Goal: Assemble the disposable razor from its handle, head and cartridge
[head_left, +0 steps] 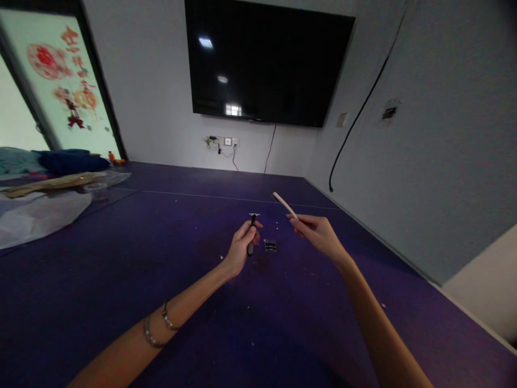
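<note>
My left hand (243, 242) is closed around the dark handle of a razor (253, 220), whose pale crosswise head points away from me. In my right hand (317, 233) is a toothbrush (286, 205) with a light handle, pinched near its lower end. Its dark-bristled head tilts up and to the left, apart from the razor. A small black, clear-edged case (270, 246) lies on the purple surface (181, 302) between the two hands; what it contains is too small to tell.
Small white bits are scattered around the hands. At far left lie a clear plastic bag (48, 213), a brown flat item (52, 184) and dark blue cloth (75, 160). A television (270, 59) hangs on the wall ahead, and a black cable (359, 110) dangles at right.
</note>
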The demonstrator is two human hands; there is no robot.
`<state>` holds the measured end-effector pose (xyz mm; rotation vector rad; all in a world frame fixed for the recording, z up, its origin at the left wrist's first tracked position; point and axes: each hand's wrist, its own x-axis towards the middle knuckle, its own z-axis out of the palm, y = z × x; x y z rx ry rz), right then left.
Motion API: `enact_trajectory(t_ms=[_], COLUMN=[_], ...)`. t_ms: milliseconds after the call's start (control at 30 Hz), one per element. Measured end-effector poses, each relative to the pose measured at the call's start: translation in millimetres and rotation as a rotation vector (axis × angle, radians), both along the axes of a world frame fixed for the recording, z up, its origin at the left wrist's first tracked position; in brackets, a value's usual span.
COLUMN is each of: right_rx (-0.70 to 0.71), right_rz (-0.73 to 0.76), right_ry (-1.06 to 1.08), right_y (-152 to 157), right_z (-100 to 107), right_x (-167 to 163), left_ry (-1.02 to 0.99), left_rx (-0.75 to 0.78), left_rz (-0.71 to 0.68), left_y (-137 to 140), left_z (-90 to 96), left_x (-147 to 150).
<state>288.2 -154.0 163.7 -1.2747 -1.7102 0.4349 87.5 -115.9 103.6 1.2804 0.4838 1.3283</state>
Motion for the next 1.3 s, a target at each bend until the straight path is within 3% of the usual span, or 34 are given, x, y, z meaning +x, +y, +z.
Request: enact_trajectory(t_ms=[167, 367, 600, 1300], right_rx=[0.045, -0.237, -0.376, -0.328], right_rz=[-0.178, -0.396, -0.389, -0.411], right_ry=[-0.125, -0.602, -0.785, -0.826], right_y=[12, 23, 36, 47], right_z=[-19, -63, -105, -123], right_x=[-10, -42, -75, -81], left_ry=[-0.028, -0.067, -0.06, -0.029], left_rx=[0.024, 0.053, 0.058, 0.066], left_rz=[-0.01, -0.048, -0.047, -0.066], left_y=[-2, -4, -5, 1], left_z=[10.4, 17.9, 18.0, 7.2], left_x=[-2, -4, -3, -1])
